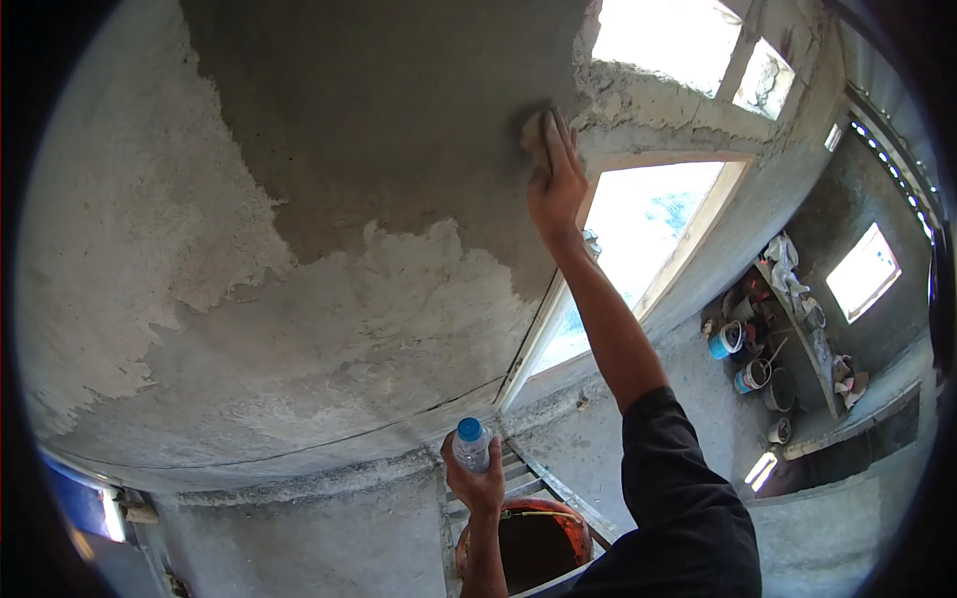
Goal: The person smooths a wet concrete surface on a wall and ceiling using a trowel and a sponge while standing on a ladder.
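Note:
My left hand [477,480] is wrapped round a clear plastic bottle [472,453] with a blue cap, held upright in front of the wall's lower part. Higher up, my right hand [558,179] presses a tan pad, which looks like a sponge [535,143], against the wall. A dark, damp-looking patch of plaster [389,110] spreads around and left of the pad. Lighter, ragged-edged plaster [369,309] lies below and to its left. An orange-red bucket [578,528], dark inside, stands below my left hand, partly covered by my forearm.
Right of my right hand is a framed opening [653,239], with rough-edged window openings [668,45] above. A ladder or slatted platform [523,485] is beside the bucket. Several pails [753,376] and a cluttered shelf [807,344] stand at far right on the floor below.

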`<state>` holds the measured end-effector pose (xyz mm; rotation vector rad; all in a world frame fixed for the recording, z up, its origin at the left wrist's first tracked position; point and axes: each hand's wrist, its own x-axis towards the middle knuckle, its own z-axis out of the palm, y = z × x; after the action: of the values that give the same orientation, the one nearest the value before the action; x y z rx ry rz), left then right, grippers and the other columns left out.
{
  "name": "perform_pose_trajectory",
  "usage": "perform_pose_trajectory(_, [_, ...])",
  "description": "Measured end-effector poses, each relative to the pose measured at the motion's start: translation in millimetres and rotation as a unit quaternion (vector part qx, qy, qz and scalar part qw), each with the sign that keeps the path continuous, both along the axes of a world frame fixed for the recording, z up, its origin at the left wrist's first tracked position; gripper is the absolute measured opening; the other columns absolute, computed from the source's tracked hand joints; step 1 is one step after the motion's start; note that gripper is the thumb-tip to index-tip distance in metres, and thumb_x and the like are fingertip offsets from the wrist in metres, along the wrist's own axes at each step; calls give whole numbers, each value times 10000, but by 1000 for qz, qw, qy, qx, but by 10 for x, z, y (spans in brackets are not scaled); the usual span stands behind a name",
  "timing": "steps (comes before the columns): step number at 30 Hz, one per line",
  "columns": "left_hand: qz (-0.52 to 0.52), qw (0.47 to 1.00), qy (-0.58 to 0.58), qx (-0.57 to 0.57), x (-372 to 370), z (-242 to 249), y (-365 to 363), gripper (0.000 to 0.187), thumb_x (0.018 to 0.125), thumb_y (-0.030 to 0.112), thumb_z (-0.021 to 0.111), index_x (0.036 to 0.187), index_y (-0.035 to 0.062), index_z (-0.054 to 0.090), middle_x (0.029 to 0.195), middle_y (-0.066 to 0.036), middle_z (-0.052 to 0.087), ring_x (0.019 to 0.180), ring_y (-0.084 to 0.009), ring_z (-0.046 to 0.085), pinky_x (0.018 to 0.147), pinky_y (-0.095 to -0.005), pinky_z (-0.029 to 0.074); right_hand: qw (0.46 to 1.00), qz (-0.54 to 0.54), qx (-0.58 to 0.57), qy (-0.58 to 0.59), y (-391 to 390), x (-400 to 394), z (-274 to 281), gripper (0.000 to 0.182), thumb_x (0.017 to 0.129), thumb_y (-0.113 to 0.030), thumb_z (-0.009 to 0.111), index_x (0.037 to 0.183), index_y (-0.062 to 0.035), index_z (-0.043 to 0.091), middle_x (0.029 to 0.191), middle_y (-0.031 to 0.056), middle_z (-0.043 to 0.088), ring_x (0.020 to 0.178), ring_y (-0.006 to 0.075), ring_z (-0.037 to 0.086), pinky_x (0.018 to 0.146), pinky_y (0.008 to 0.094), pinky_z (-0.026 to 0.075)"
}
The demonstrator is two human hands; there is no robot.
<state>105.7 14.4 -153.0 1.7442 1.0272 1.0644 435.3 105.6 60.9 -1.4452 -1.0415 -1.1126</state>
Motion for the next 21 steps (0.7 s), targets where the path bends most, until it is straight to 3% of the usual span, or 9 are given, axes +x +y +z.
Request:
perform_pose_trajectory(2, [-2, 1000, -6, 4, 24, -37, 13, 636, 739, 218, 818, 1239, 28, 474, 1033, -161, 632, 898, -302, 640, 813, -409, 511, 999, -24, 17, 23, 67, 36, -34, 694, 648, 182, 452, 1310, -11, 535, 1352, 196, 524, 1289, 345, 469, 1116, 460, 341])
perform_pose_trajectory(6, [-9, 1000, -4, -12, 15, -60, -5, 643, 742, 219, 816, 1249, 33, 467, 1054, -165, 625, 919, -304, 637, 822, -411, 509, 996, 55, -75, -4, 51, -180, -475, 688, 666, 157, 477, 1331, -16, 510, 1381, 191, 493, 1296, 367, 449, 1116, 438, 350])
perform_pose_trajectory(8, [-8, 1000, 2, -5, 23, -46, -11, 647, 742, 220, 817, 1252, 35, 464, 1058, -168, 623, 922, -306, 637, 822, -412, 509, 992, 76, -102, -16, 1, -277, -384, 687, 669, 159, 468, 1332, -19, 510, 1385, 191, 489, 1297, 369, 446, 1104, 423, 371])
perform_pose_trajectory(10, [-13, 1000, 2, -13, 13, -15, -29, 656, 740, 223, 820, 1257, 39, 460, 1058, -169, 624, 927, -310, 636, 825, -415, 509, 1000, 4, 11, 17, -76, -284, -137, 605, 712, 159, 433, 1289, 16, 545, 1319, 199, 551, 1262, 343, 493, 1078, 397, 400])
perform_pose_trajectory(14, [-14, 1000, 5, -10, 10, 5, -21, 652, 741, 227, 819, 1255, 43, 463, 1060, -167, 624, 929, -318, 635, 825, -417, 508, 994, -19, 77, 73, 7, 22, -17, 610, 701, 165, 440, 1281, 11, 552, 1314, 209, 552, 1261, 340, 496, 1076, 395, 400])
perform_pose_trajectory(17, [-14, 1000, -2, -3, 27, -12, 1, 646, 744, 229, 817, 1255, 47, 465, 1064, -165, 623, 937, -325, 634, 829, -418, 506, 998, -18, 20, 49, 44, -29, -413, 627, 694, 167, 425, 1285, -1, 552, 1305, 221, 554, 1255, 348, 498, 1072, 403, 404])
perform_pose_trajectory(19, [-9, 1000, 0, -1, 24, 0, -3, 644, 744, 227, 816, 1255, 50, 465, 1069, -166, 622, 944, -330, 634, 833, -422, 506, 986, 45, -135, 92, -90, -267, -630, 704, 683, 170, 463, 1351, -48, 499, 1407, 192, 464, 1315, 355, 424, 1061, 405, 421])
perform_pose_trajectory(21, [-8, 1000, -2, -11, 33, -8, -8, 643, 744, 224, 816, 1254, 50, 465, 1069, -166, 622, 945, -330, 634, 834, -424, 505, 993, 48, -89, 65, -151, -209, -530, 670, 687, 165, 453, 1322, -38, 526, 1365, 199, 503, 1281, 356, 461, 1072, 410, 407])
